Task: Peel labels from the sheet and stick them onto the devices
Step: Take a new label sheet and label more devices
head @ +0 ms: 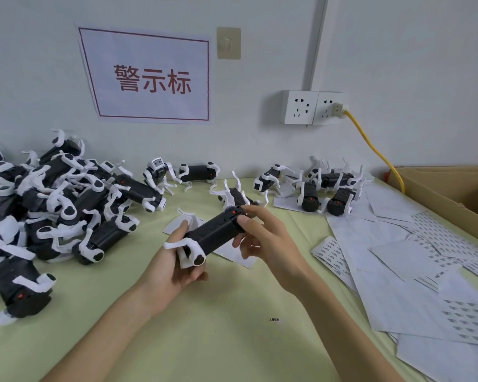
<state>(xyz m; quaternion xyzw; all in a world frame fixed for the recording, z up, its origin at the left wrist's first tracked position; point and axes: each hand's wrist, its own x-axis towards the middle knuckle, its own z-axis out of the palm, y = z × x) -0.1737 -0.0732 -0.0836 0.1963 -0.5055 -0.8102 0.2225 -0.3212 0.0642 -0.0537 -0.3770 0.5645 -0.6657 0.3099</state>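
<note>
A black robot-dog device (217, 232) with white legs hangs above the green table (204, 340), belly side up. My left hand (177, 260) grips its near end from below, fingers curled round the body. My right hand (262, 235) holds its far end, thumb pressing on the top near a red dot. Label sheets (414, 274) lie spread at the right, some with rows of small labels. A single small label (276, 320) lies loose on the table in front of me. A white sheet (232, 253) lies under the held device.
A large pile of the same devices (61, 210) fills the left side. Several more devices (315, 191) stand at the back right, and two (177, 175) at the back middle. A cardboard box (453, 188) sits far right. A yellow cable (378, 153) runs from the wall socket.
</note>
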